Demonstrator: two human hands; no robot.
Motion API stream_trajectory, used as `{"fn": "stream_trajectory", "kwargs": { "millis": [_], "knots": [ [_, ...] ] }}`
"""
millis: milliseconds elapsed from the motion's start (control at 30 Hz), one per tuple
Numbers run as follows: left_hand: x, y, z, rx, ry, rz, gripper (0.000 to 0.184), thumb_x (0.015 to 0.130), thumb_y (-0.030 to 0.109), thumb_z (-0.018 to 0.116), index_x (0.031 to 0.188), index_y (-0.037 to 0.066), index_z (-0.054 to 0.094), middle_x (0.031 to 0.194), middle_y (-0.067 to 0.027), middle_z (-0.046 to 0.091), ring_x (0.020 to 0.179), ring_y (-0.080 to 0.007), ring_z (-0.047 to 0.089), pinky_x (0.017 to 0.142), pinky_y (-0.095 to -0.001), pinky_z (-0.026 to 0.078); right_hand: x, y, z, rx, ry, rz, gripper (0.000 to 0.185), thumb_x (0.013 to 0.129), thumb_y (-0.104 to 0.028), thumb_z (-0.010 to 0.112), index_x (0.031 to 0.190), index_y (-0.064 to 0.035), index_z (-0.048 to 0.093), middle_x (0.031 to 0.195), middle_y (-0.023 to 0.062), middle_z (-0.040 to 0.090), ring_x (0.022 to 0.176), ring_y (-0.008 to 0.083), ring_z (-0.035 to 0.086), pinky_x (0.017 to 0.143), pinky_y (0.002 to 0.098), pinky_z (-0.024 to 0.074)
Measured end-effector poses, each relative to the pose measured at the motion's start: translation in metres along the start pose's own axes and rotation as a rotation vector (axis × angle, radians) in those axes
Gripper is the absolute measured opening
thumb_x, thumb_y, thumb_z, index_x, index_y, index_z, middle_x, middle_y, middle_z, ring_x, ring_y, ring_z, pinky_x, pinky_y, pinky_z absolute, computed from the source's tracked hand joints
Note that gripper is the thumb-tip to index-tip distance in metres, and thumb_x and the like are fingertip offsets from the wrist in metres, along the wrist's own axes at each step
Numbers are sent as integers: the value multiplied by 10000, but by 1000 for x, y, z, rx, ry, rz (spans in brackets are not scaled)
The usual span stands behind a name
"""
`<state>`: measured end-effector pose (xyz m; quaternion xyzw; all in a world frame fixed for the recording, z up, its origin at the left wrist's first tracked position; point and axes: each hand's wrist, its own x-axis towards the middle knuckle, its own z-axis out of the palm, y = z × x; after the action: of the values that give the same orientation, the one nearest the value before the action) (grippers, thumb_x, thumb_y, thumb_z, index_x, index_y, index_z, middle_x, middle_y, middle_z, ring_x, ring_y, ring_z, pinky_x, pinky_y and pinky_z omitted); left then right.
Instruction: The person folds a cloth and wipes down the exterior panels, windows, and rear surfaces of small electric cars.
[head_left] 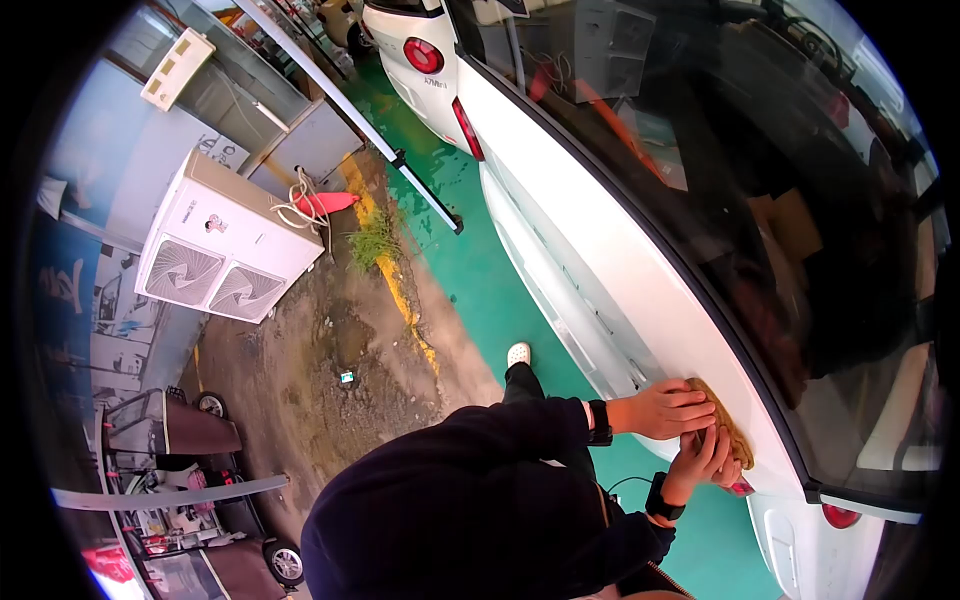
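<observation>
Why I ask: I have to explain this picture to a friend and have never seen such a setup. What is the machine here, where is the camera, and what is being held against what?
There is no machine here: a person works with two bare hands. The single picture comes from a camera worn on the head, looking forward and down, so it looks tilted and round-edged.

The left hand and right hand are close together, both on a brown pad, perhaps a sponge or folded cloth. They hold it against the white car body, beside the dark window. Around them are a green floor and, farther off, a white box with two fans.
</observation>
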<state>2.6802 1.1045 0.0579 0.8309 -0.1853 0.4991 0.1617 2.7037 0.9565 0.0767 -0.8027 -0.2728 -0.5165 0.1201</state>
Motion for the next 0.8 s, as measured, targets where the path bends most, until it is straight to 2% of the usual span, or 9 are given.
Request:
{"fn": "stream_trajectory", "kwargs": {
  "millis": [133, 233, 267, 333, 367, 500, 633, 667, 800],
  "knots": [
    [-20, 5, -18, -66, -85, -45, 333, 855, 58, 570, 1184, 102, 582, 1282, -16, 528, 1147, -192, 484, 938, -393, 449, -15, -2, 3, 77, -14, -64, 316, 876, -528, 624, 908, -214, 639, 955, -87, 657, 875, 182, 490, 874, 390, 374],
    [-31, 5, -34, -185, -252, -142, 322, 835, 57, 585, 1157, 73, 583, 1203, -45, 545, 1083, -230, 508, 886, -395, 466, -16, -8, 0, 78, -134, -126, 298, 877, -503, 638, 902, -206, 648, 961, -88, 657, 854, 178, 496, 863, 373, 374],
    [-37, 2, -39, -165, -241, -154, 322, 835, 57, 585, 1157, 73, 583, 1203, -45, 545, 1083, -230, 508, 886, -395, 466, -21, -11, 0, 81, -186, -153, 308, 821, -428, 714, 981, -176, 640, 1003, -65, 655, 838, 194, 533, 863, 381, 384],
    [-50, -5, -46, -531, -493, -471, 347, 804, 91, 616, 1148, 73, 572, 1118, -98, 557, 1044, -286, 521, 823, -409, 467, -28, -25, -4, 144, -336, -208, 312, 801, -398, 725, 986, -162, 637, 999, -49, 653, 848, 207, 540, 852, 392, 394],
    [-64, -11, -50, -506, -465, -488, 347, 804, 91, 616, 1148, 73, 572, 1118, -98, 557, 1044, -286, 521, 823, -409, 467, -29, -32, -3, 185, -489, -248, 319, 782, -367, 736, 991, -148, 634, 994, -34, 650, 857, 221, 546, 842, 404, 404],
    [-99, -53, -88, -684, -942, -653, 490, 758, 258, 665, 1177, 48, 522, 984, -189, 609, 906, -389, 586, 747, -467, 465, -27, -80, 16, 592, -627, -339, 314, 724, -255, 710, 993, -115, 629, 936, 7, 627, 862, 262, 537, 854, 433, 413],
    [-119, -92, -168, -600, -974, -1008, 635, 707, 363, 747, 1200, 55, 491, 931, -184, 643, 864, -398, 611, 732, -459, 472, 2, -155, 52, 816, -692, -471, 325, 710, -244, 713, 993, -108, 629, 916, 12, 614, 866, 264, 539, 860, 433, 411],
    [-147, -104, -175, -530, -848, -999, 696, 688, 397, 780, 1224, 72, 476, 939, -169, 654, 870, -384, 623, 726, -446, 473, 14, -178, 62, 839, -678, -516, 332, 700, -239, 717, 993, -108, 630, 907, 14, 610, 868, 262, 538, 860, 433, 411],
    [-162, -144, -267, -446, -657, -1185, 564, 774, 348, 736, 1221, 98, 499, 908, -149, 664, 849, -368, 628, 709, -441, 473, 60, -271, 95, 923, -680, -591, 335, 682, -225, 729, 981, -108, 635, 921, 25, 633, 920, 262, 533, 901, 421, 383]
  ]
}}
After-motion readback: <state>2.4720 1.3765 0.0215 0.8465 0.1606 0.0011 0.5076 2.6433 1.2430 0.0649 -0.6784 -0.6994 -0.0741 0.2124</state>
